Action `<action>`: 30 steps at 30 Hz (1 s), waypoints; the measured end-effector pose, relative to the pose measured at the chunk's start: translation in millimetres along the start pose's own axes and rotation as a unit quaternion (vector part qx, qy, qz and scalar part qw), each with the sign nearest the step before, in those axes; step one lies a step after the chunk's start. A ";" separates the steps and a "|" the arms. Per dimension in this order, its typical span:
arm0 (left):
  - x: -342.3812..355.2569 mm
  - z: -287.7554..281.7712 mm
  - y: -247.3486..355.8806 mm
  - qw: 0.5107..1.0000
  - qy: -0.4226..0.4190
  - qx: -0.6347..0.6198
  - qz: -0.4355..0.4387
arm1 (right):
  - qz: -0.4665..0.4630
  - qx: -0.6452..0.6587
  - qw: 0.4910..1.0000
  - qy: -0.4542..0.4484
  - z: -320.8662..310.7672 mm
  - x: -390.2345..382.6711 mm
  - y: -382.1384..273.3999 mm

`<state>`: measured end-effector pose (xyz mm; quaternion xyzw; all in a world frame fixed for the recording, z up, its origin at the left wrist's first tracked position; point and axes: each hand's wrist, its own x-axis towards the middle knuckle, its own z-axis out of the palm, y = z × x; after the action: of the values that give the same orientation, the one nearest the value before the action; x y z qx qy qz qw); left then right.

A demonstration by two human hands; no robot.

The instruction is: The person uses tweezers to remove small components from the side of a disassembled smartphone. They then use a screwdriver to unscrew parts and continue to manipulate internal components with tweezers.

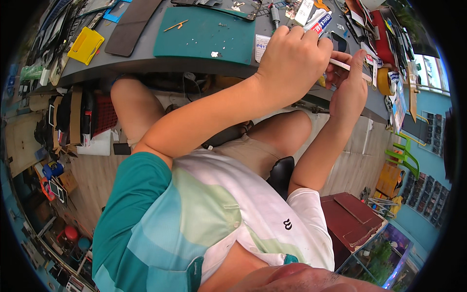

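My left hand [294, 61] is closed above the right part of the desk, knuckles up. Its fingertips are hidden, so what it grips cannot be made out. Close against it, my right hand [348, 87] holds a thin, flat, phone-like slab [357, 72] with a pale edge, thumb on one side and fingers beneath. A white, red and blue tube [319, 22] shows just beyond my left knuckles; whether the hand touches it I cannot tell. Past the hands lies a dark phone-like piece [339, 43]. A small white label with handwriting [261, 47] is left of my left hand.
A green mat [204, 39] bears a thin brown tool [175, 25] and small scraps. Left of it lie a dark flat panel [132, 29] and a yellow case [86, 45]. A tape roll [385, 81] and a red case [383, 29] crowd the desk's right end.
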<state>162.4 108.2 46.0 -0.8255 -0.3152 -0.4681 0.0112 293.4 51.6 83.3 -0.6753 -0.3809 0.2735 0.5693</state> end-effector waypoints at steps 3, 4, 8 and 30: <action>0.3 1.5 -6.5 1.000 -0.011 0.003 0.025 | 0.010 0.020 1.000 -0.015 -1.2 3.4 1.5; -0.5 2.3 -8.9 0.999 -0.015 0.010 0.029 | 0.011 0.035 0.999 -0.017 -1.6 4.4 2.5; 4.3 5.6 -3.8 0.999 -0.026 0.000 0.038 | 0.020 0.077 0.997 -0.007 -16.1 6.0 1.7; -2.4 -189.0 -115.0 0.971 0.025 0.083 -0.222 | -0.088 0.238 0.965 -0.060 -43.2 -2.0 -4.4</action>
<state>-44.2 139.8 118.5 -0.7187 -0.5281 -0.4519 -0.0171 326.1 26.1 96.2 -0.4662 -0.3960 0.3452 0.7118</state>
